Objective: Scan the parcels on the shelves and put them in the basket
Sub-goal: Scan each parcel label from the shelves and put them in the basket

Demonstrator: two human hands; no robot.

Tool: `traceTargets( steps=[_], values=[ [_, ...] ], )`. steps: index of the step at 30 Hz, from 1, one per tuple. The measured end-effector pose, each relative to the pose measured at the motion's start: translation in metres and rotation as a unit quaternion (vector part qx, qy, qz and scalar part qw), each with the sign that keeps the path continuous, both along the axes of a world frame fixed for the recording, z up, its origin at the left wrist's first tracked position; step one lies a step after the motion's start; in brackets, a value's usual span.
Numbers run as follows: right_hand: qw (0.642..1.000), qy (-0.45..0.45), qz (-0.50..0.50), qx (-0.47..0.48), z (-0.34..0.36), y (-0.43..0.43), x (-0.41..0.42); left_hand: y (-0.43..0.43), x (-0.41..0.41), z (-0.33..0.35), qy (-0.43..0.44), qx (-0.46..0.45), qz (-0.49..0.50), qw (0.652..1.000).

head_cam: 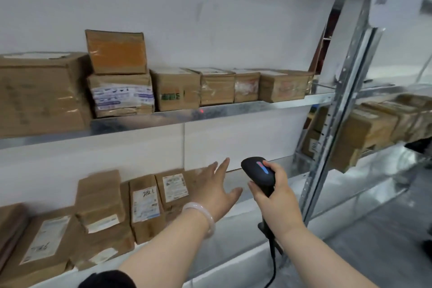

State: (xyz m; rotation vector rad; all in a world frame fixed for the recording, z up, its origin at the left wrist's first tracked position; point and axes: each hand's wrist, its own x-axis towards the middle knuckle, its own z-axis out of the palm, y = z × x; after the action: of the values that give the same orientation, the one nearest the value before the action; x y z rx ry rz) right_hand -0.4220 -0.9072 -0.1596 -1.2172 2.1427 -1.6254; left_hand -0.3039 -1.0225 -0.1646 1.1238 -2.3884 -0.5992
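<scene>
Here two metal shelves carry brown cardboard parcels. On the upper steel shelf I count seven: one large taped carton at the far left, an orange-fronted box stacked on a box wound with blue-printed tape, a box with green print, and three low tape-wrapped boxes in a row to the right. A single red light spot sits on that shelf's front edge.

On the lower shelf at least five labelled parcels show. Two lean upright side by side, a box with a handwritten white label and a box with a printed white label. Left of them lie a small label-fronted box on another parcel and a flat carton. The edges are blurred, so the count is not firm.

The left hand, one pale bangle on its wrist, reaches over the lower row with fingers straight and spread wide. I cannot tell whether it touches the parcel behind it. The right hand has its fingers wrapped round the handle of one black corded barcode scanner, with the thumb on top. More brown boxes, too blurred to count, fill the shelf bay to the right.
</scene>
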Motion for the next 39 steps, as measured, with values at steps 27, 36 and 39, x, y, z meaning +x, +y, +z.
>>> traceTargets(
  steps=[27, 36, 39],
  values=[
    [0.984, 0.048, -0.011, -0.172, 0.100, -0.070, -0.307, -0.014, -0.274, 0.098, 0.146, -0.051, -0.012, 0.988],
    [0.977, 0.037, 0.093, -0.189, 0.139, -0.080, -0.344, 0.010, -0.273, 0.121, 0.198, -0.059, 0.134, 0.969],
    [0.977, 0.020, 0.113, -0.181, 0.158, -0.088, -0.346, 0.008, -0.266, 0.138, 0.243, -0.062, 0.171, 0.953]
  ],
)
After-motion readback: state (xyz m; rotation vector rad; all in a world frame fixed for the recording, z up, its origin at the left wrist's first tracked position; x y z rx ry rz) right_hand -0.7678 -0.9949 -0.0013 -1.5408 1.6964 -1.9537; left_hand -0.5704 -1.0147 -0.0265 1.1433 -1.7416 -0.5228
